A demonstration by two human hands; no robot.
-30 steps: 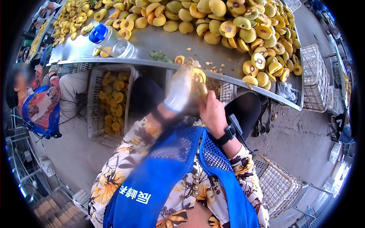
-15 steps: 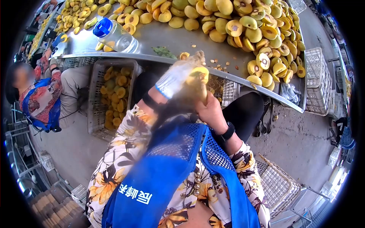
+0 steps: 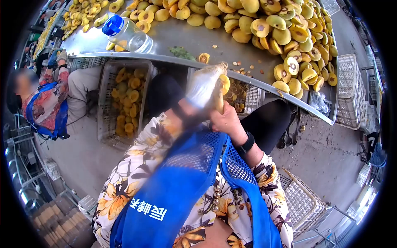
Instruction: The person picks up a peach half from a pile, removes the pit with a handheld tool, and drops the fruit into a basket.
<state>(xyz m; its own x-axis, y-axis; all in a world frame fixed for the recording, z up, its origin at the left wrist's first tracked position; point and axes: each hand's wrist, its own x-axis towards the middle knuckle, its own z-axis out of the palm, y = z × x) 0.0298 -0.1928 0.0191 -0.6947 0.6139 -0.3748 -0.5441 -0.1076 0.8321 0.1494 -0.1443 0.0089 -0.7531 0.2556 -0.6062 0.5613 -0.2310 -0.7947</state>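
Observation:
My left hand, in a white work glove blurred by motion, is closed around a yellow peach half in front of the table edge. Just below it, my bare right hand grips the pale handle of a small tool, its thumb pointing up along the handle. The tool's working end is hidden at the fruit and the glove. Beyond my hands, a large heap of halved yellow peaches covers the right part of the metal table; some halves show brown pits.
A clear bottle with a blue lid lies on the table beside a green leaf. Below stands a crate of peach halves. Stacked white crates are at the right, another crate near my right elbow. A co-worker sits left.
The gloved left hand has turned and shifted slightly, so the glove covers more of the peach half. My right hand keeps its grip on the handle. The co-worker's hand at the left has moved.

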